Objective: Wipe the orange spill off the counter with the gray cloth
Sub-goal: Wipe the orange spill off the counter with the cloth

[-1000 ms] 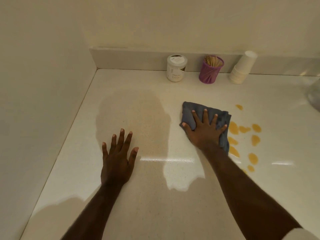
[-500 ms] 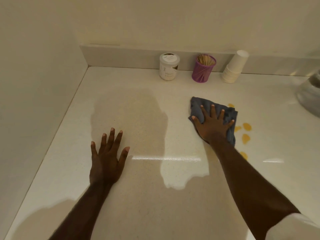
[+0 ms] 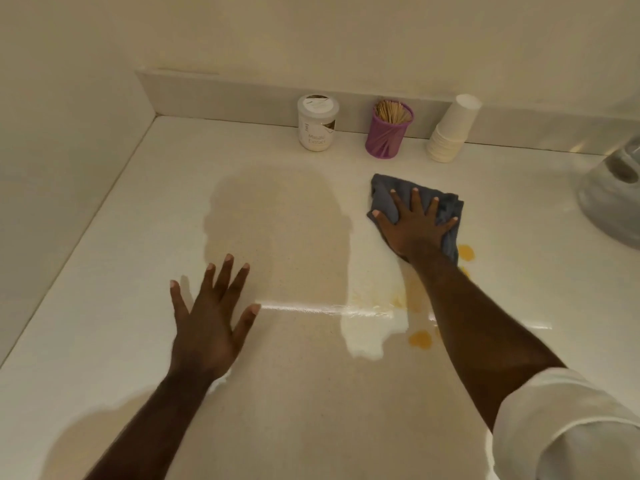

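While the right hand presses flat, fingers spread, on the cloth, the left hand lies palm-down and splayed on the counter, holding nothing. Cloth sits mid-right on the counter, bunched under the palm. Orange spill shows as blobs just beside the cloth's near edge and by the right forearm, plus faint smears. Jar, purple cup of sticks and paper cup stack stand at the back wall.
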Tool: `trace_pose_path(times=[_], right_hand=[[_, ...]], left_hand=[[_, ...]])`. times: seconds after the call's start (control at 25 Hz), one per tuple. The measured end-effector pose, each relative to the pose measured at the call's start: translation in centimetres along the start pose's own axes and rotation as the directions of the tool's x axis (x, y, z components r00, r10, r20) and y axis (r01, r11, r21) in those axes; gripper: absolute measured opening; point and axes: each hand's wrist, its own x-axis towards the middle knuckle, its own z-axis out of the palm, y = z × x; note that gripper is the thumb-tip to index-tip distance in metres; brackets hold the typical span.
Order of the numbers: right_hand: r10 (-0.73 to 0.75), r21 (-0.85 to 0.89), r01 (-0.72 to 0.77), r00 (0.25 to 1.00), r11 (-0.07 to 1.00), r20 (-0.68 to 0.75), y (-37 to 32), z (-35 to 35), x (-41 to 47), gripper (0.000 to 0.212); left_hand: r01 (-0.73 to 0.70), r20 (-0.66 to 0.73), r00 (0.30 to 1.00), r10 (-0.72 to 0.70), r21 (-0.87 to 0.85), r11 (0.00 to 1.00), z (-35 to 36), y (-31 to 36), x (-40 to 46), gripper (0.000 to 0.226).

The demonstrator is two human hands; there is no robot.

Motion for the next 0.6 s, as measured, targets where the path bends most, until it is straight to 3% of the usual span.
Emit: trace_pose_path(times=[0.2, 0.44, 0.6], right_hand=[[0.077, 0.01, -0.077, 0.997, 0.997, 0.002, 5.6, -1.4, -2.7, 0.083], [-0.157, -0.006, 0.158, 0.987, 0.987, 0.032, 1.6, -1.2, -3.7, 0.08], [0.007, -0.019, -0.005, 0.997, 1.0, 0.08, 6.8, -3.0, -0.8, 0.084]], left_hand=[[-0.027, 0.025, 0.999, 0.028, -0.023, 0.999, 2.4, 5.0, -2.2, 0.064], [0.017, 0.04, 0.999, -0.018, 0.017, 1.0, 3.0, 5.3, -1.9, 0.068], [0.033, 0.021, 0.999, -0.033, 0.0, 0.999, 3.2, 5.5, -2.2, 0.068]])
